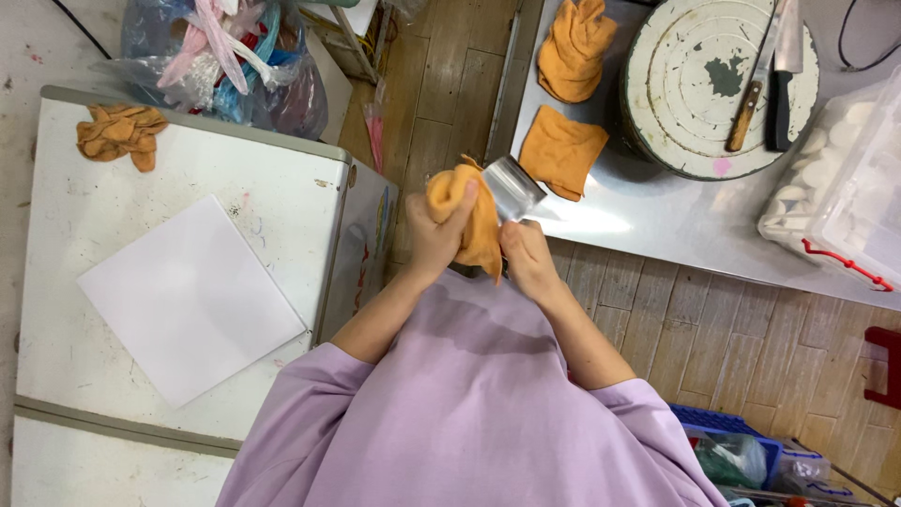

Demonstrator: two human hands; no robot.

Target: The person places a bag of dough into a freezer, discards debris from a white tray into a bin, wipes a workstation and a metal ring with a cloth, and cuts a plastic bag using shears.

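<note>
The left hand [439, 235] is clenched around an orange cloth [466, 218], bunching it against the flat of a wide steel cleaver blade [512, 188]. The cloth sits partly above the fingers and hangs down between the two hands. The right hand [527, 258] grips the cleaver's handle from below, the handle itself hidden inside the fist, so the blade sticks up and away from it, just beside the cloth. Both hands are held in the air in front of the person's lilac shirt [469, 394], over the wooden floor [713, 329], near the edge of the steel counter [657, 225]. On that counter lie two more orange cloths [561, 150], a round white chopping block [699, 80] with two knives [765, 75] on it, and a clear plastic box [845, 178]. To the left, a white chest [141, 216] carries a white sheet [188, 296].
</note>
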